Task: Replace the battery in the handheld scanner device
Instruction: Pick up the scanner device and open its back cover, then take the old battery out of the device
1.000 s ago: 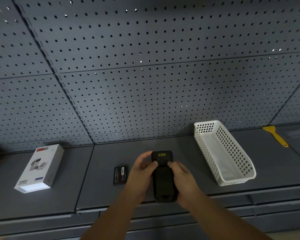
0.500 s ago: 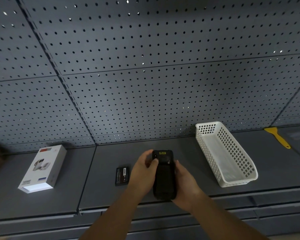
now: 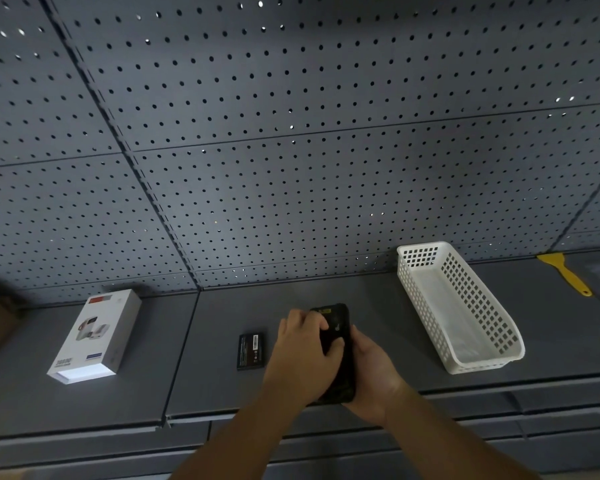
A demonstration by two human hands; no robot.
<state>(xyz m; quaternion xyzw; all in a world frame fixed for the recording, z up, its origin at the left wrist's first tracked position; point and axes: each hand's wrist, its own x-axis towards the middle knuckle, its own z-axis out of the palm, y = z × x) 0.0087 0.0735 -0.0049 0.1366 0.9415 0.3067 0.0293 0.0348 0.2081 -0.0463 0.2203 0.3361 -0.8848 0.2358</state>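
The black handheld scanner is held back side up, just above the grey shelf, lengthwise away from me. My left hand lies over its left side with the fingers curled onto its back. My right hand cups it from the right and below, thumb on the back. A flat black battery with a small label lies on the shelf just left of my left hand, touching nothing. Most of the scanner's back is hidden by my fingers.
A white product box lies on the shelf at the left. An oblong white plastic basket stands at the right, with a yellow scraper beyond it. A grey pegboard wall rises behind the shelf.
My left hand has slid further over the scanner's back, covering more of it. The scanner has tilted slightly. The battery on the shelf has not moved.
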